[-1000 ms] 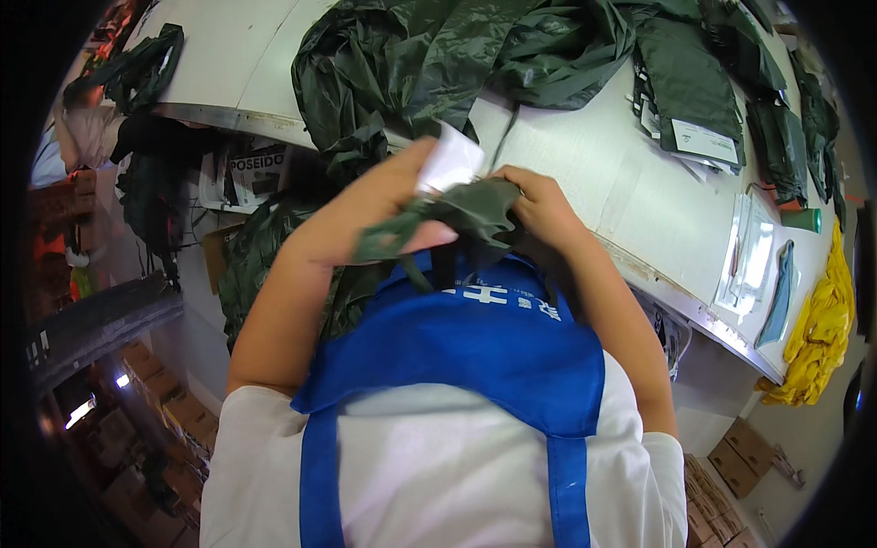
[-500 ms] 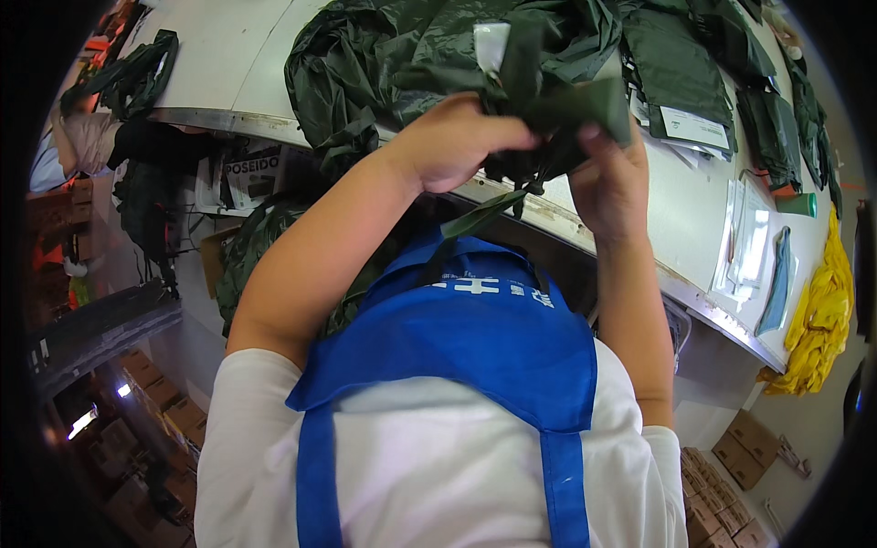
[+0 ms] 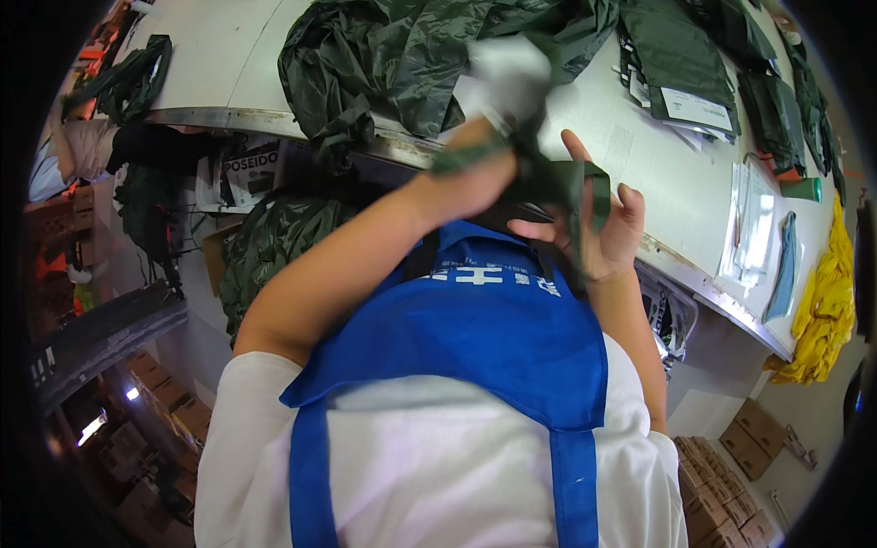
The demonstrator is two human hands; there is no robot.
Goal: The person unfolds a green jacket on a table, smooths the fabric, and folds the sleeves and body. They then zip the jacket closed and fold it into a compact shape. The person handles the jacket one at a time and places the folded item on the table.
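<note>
My left hand (image 3: 470, 178), partly smeared by motion, is closed around a bundle of dark green straps (image 3: 534, 173) above the table's front edge. A white and grey blurred piece (image 3: 512, 68), too smeared to name, sticks up from that bundle. My right hand (image 3: 610, 233) is just to the right, with fingers and thumb spread apart. A loop of the green strap hangs in front of its palm and touches the fingers. Beyond my hands, a large crumpled dark green coated fabric (image 3: 393, 64) lies on the white table (image 3: 630, 173) and droops over its edge.
Folded dark green packs with paper cards (image 3: 681, 78) lie at the right. Clear plastic sleeves (image 3: 744, 228), a green roll (image 3: 802, 189) and yellow fabric (image 3: 818, 310) are along the right end. More green fabric (image 3: 274, 242) hangs below the table. A co-worker (image 3: 55, 164) is at far left.
Both hands have come lower and nearer my body. My right hand has let go of the folded green part and spread its fingers. The bundle has swung with my left hand.
</note>
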